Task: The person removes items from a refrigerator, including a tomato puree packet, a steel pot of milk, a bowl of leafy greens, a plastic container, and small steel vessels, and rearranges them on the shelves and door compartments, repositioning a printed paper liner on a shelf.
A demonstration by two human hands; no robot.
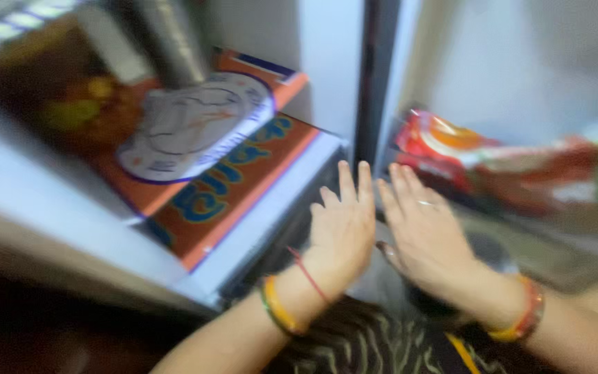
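The picture is blurred by motion. My left hand (340, 228) and my right hand (420, 232) are raised side by side in the middle, palms away from me, fingers straight and slightly apart, holding nothing. Both wrists carry yellow and red bangles, and a ring sits on my right hand. My left hand is next to the front edge of a white shelf (257, 228). My right hand is near a red and orange packet (465, 156) lying on a shiny surface to the right.
An orange box with blue lettering (230, 187) lies on the white shelf, with a round white printed disc (195, 128) on top. A dark vertical post (375, 76) divides the two sides. Dark patterned cloth (368, 343) is below my hands.
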